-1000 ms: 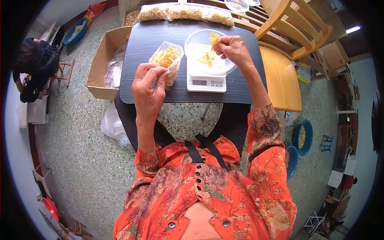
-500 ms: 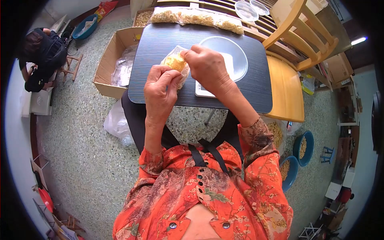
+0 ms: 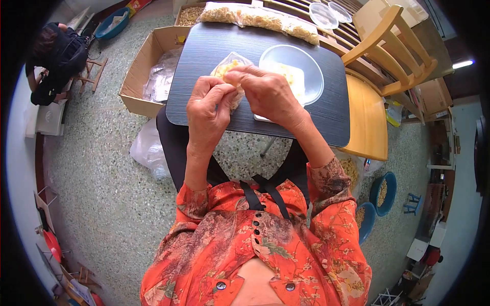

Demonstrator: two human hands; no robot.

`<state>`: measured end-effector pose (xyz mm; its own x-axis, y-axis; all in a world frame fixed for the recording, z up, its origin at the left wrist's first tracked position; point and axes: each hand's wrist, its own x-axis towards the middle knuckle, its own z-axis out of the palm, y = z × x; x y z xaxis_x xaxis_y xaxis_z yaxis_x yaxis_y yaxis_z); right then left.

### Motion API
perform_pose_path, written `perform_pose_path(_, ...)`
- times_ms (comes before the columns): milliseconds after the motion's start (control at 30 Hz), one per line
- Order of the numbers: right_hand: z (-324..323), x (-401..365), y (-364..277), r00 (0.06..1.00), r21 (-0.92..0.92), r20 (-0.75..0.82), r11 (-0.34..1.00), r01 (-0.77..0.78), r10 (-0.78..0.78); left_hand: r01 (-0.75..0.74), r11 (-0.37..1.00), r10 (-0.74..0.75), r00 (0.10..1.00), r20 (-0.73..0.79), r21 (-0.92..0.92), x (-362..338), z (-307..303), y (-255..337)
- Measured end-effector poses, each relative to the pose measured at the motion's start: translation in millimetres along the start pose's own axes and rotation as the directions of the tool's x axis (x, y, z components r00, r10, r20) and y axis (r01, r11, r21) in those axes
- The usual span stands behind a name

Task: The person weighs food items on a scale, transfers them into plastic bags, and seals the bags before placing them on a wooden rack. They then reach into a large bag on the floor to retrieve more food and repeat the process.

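- from where i stand, the left hand [image 3: 209, 104] is raised over the near side of the dark wood-grain table [image 3: 204, 48], its forearm running almost straight up from the red floral shirt [image 3: 240, 234].
- its thumb and forefinger are pinched together on the near side of the clear plastic bag [image 3: 232, 64], with the other fingers curled in.
- the right hand [image 3: 270, 94] comes in at a slant from the right, back of the hand up, wrist fairly straight, the forearm passing over the near part of the white digital scale [image 3: 263, 118].
- its fingers are bent and drawn together at the bag's mouth, right by the left fingertips; i can't tell whether they grip a piece.
- the bag is on the table's near half, left of the scale, with yellow crisp pieces showing in its open top.
- the translucent plastic bowl [image 3: 314, 84] is on the scale, some yellow pieces inside, just beside the right hand.
- the scale's face is mostly hidden by hand and bowl, so i can't read its display or any label.
- a row of filled clear bags [image 3: 263, 21] lies along the table's far edge; the open cardboard box [image 3: 140, 76] is to the left, the wooden chair [image 3: 365, 117] to the right.
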<state>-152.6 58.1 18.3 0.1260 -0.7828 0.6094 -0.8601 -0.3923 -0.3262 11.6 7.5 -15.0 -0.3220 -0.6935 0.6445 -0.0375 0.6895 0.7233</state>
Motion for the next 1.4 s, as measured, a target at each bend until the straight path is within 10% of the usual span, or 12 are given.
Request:
perform_pose_path(100,6.0,-2.0,1.6,0.962,-0.049,0.263,0.997,-0.063,0.074,-0.053,0.999,0.053,0.998,-0.017,0.010,-0.9,1.5,-2.7)
perform_pose_path(333,8.1,4.7,13.9,0.969,0.101,0.246,0.993,-0.057,0.030,-0.069,0.994,0.072,0.997,-0.033,0.082,3.1,-2.0,-0.3)
perform_pose_path(400,-2.1,0.7,19.1,0.983,0.360,0.166,0.923,-0.136,0.080,-0.050,0.995,0.053,0.998,-0.031,0.086,3.1,-4.2,-0.8)
perform_pose_path(433,-32.6,9.5,2.0,0.829,0.423,0.405,0.724,-0.545,0.386,-0.036,0.995,0.038,0.999,-0.028,0.089,2.4,-5.5,-1.5)
perform_pose_path(467,-37.0,4.1,11.6,0.837,0.491,0.316,0.677,-0.548,0.447,-0.020,0.995,0.022,0.999,-0.028,0.094,1.4,-6.3,-1.9)
perform_pose_path(533,-44.5,-6.5,40.8,0.843,0.253,0.074,0.808,-0.532,0.533,-0.016,0.995,0.019,0.999,-0.031,0.094,0.5,-5.2,-2.4)
perform_pose_path(567,-50.6,-12.1,52.9,0.843,0.250,0.076,0.808,-0.533,0.533,-0.025,0.995,0.027,0.999,-0.026,0.093,0.5,-4.7,-1.9)
perform_pose_path(633,-60.9,-17.3,66.1,0.800,-0.390,0.135,0.774,-0.499,0.584,-0.037,0.995,0.039,0.999,-0.022,0.088,1.2,-3.0,-1.5)
perform_pose_path(733,-55.3,-24.3,75.9,0.725,-0.552,0.191,0.683,-0.478,0.662,-0.049,0.997,0.050,0.999,-0.010,0.059,0.7,-2.5,-0.8)
perform_pose_path(967,-39.3,-23.1,85.1,0.570,-0.661,0.289,0.591,-0.462,0.769,-0.053,0.996,0.053,0.999,0.005,0.078,2.0,-3.8,1.9)
perform_pose_path(1400,-30.1,-17.3,87.2,0.645,-0.582,0.279,0.660,-0.476,0.711,-0.056,0.996,0.055,0.998,0.012,0.067,1.5,-1.2,2.2)
